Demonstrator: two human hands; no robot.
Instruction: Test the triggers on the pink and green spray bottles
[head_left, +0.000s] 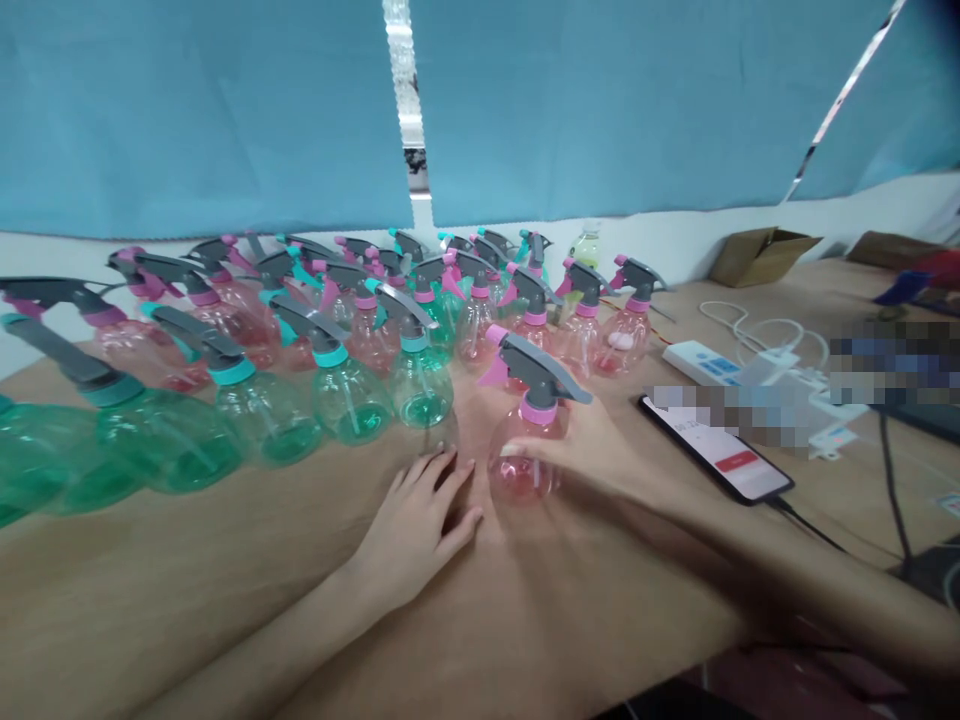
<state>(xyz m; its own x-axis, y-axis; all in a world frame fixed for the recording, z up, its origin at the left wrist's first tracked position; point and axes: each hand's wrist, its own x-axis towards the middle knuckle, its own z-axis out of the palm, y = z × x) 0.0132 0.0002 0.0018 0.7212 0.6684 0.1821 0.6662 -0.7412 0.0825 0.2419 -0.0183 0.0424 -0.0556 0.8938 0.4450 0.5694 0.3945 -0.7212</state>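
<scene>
My right hand (585, 450) is wrapped around the round body of a clear pink spray bottle (525, 480), its thumb across the front. The bottle stands upright, with a grey and pink trigger head pointing left. Just left of it, my left hand (416, 510) rests palm down on the table with fingers spread, holding nothing. A green spray bottle (421, 385) with a turquoise collar is beyond the left fingertips. More green bottles (352, 400) line up to the left, and several pink bottles (480, 325) stand behind.
A lit phone (716, 450) with a cable lies right of my right hand. Behind it are a white power strip (701, 362) and tangled white cords. An open cardboard box (761, 255) sits at the back right. A blue curtain (225, 110) hangs behind the table (300, 570).
</scene>
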